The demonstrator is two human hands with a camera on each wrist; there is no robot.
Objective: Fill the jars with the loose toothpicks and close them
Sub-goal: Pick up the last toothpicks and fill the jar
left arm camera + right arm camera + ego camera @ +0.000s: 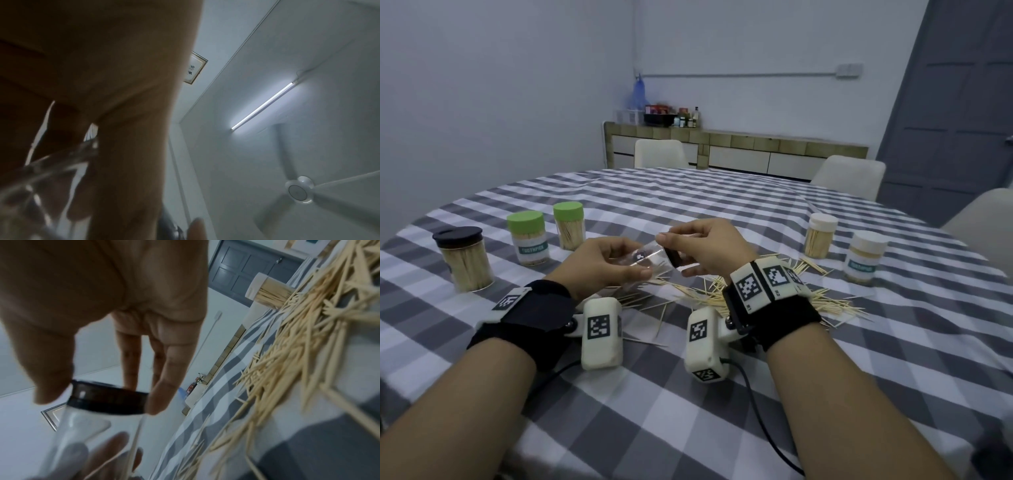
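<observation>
A clear, nearly empty jar [645, 259] lies on its side in the air above the table, and my left hand [607, 263] grips its body. My right hand [700, 248] pinches the jar's black lid [673, 257], which sits on the jar's mouth. The right wrist view shows thumb and fingertips around the black lid [107, 398] and one or two toothpicks inside the clear jar [82, 423]. Loose toothpicks [835, 303] lie scattered on the checked cloth under and to the right of my hands. The left wrist view is mostly palm and blurred clear jar [51, 170].
On the left stand a black-lidded full jar [464, 258] and two green-lidded jars [529, 238] [569, 225]. Two white-lidded jars [820, 235] [864, 257] stand on the right. White chairs [849, 178] ring the round table [688, 205]; a sideboard lines the far wall.
</observation>
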